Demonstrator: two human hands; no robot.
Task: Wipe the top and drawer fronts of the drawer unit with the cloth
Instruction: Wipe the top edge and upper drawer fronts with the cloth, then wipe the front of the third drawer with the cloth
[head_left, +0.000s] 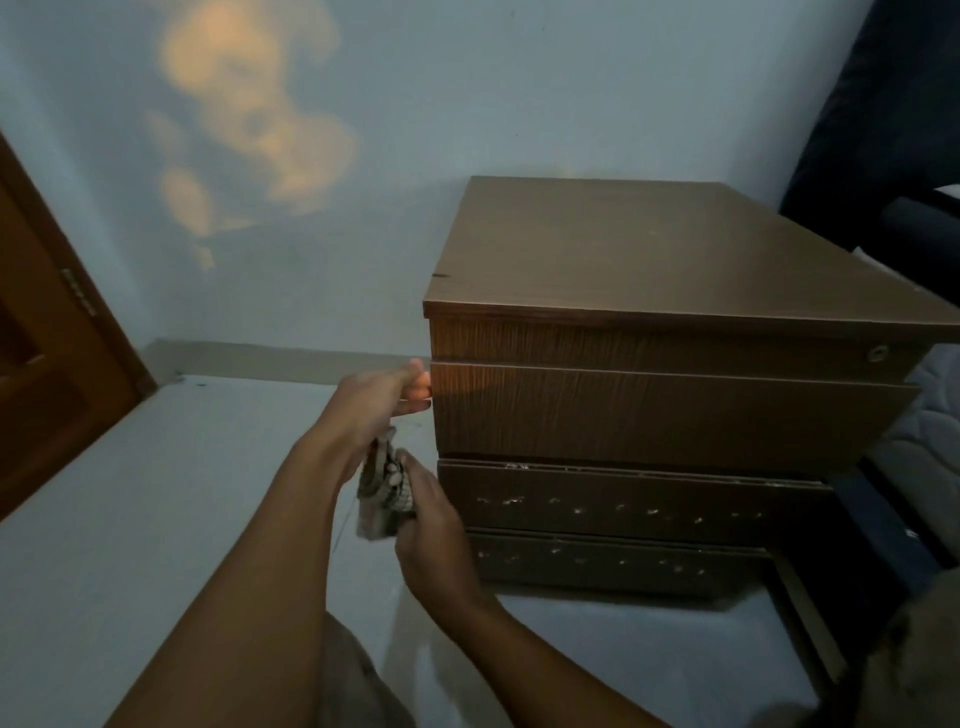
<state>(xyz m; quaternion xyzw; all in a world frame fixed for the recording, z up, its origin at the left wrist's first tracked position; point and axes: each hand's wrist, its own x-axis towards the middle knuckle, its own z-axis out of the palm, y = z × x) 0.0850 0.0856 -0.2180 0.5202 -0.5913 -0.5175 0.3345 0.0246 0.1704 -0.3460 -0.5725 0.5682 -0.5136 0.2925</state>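
The brown wooden drawer unit (597, 249) stands on the floor against the pale wall, its flat top bare. My left hand (379, 395) reaches to the left edge of the second drawer front (675, 421), with the fingertips curled around that edge. This drawer sticks out slightly past the others. Just below, my right hand (431, 525) grips a crumpled grey patterned cloth (376, 493), which hangs beside the unit's front left corner, under my left wrist. The two lower drawer fronts (623, 504) show rows of small scuffed marks.
A brown wooden door (47, 374) stands at the left. The pale floor (156, 519) stretches in front of the unit and to its left. Dark furniture (883, 130) and a light quilted surface (924, 415) crowd the unit's right side. My knee shows at the bottom.
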